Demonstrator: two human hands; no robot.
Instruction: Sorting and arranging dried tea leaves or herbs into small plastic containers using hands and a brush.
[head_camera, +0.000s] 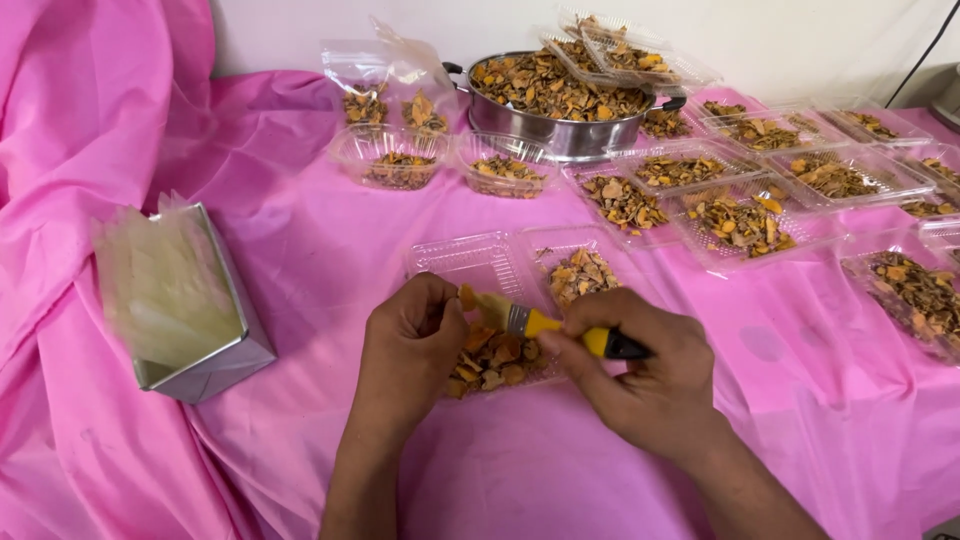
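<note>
My right hand (645, 365) grips a small brush (545, 325) with a yellow and black handle, its bristles pointing left. My left hand (410, 345) pinches an orange-brown dried chip (467, 297) against the bristles. Under both hands lies a heap of dried chips (495, 362) in a clear plastic tray. Just behind it sits an open clear hinged box (475, 262) with a small pile of chips (582, 273) in its right half.
A steel pot (560, 130) full of chips stands at the back. Several clear trays of chips (740, 222) spread to the right, two clear bowls (392, 160) to the left of the pot. A metal tin holding plastic bags (180, 300) stands at the left on the pink cloth.
</note>
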